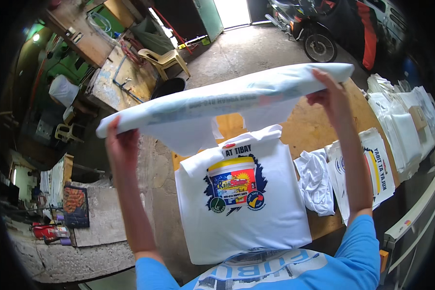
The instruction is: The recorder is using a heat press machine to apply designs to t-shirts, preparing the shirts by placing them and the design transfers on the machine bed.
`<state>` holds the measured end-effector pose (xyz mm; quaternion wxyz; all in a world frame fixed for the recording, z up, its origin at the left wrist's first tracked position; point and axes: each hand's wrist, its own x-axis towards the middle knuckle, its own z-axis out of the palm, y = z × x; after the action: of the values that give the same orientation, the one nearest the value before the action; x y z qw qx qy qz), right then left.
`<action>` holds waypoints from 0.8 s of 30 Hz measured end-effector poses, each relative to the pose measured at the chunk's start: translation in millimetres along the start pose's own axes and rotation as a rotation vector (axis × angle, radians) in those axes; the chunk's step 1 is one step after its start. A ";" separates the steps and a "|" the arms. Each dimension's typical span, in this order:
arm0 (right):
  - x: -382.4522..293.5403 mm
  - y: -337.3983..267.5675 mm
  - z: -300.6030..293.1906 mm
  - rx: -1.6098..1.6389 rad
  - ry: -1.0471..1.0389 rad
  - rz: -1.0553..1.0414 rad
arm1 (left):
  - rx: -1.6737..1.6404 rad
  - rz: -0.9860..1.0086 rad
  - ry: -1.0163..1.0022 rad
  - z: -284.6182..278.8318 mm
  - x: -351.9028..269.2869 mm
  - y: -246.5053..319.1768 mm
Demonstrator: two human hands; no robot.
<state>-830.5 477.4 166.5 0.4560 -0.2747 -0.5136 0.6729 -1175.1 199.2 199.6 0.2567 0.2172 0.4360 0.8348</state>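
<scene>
My left hand (122,142) and my right hand (327,90) grip the two ends of a white T-shirt (224,95), stretched between them in the air. Its upper edge is folded over, and reversed print shows faintly through the cloth. Loose parts of it hang down in the middle. Below lies a white T-shirt (246,232) with a colourful paint-bucket print, apparently on top of a folded pile. It rests at the near edge of a wooden table (304,127). Right of it are a crumpled white cloth (315,185) and a stack of printed white sheets or shirts (382,163), partly hidden by my right forearm.
Stacked white bundles (402,134) stand beyond the table's right side. A plastic chair (165,61), a black basin (168,88) and a motorcycle (308,36) are farther off. A concrete ledge (99,214) runs along the left. Another person (63,90) is at the far left.
</scene>
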 end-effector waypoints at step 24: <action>150.1 1.7 -303.0 -0.303 0.589 -0.101 | 0.038 -0.438 -0.235 203.6 2.6 -356.1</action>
<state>-642.1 745.3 82.4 0.5718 -0.4962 -0.4668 0.4572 -972.6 500.1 8.1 0.4765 0.2180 0.4553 0.7198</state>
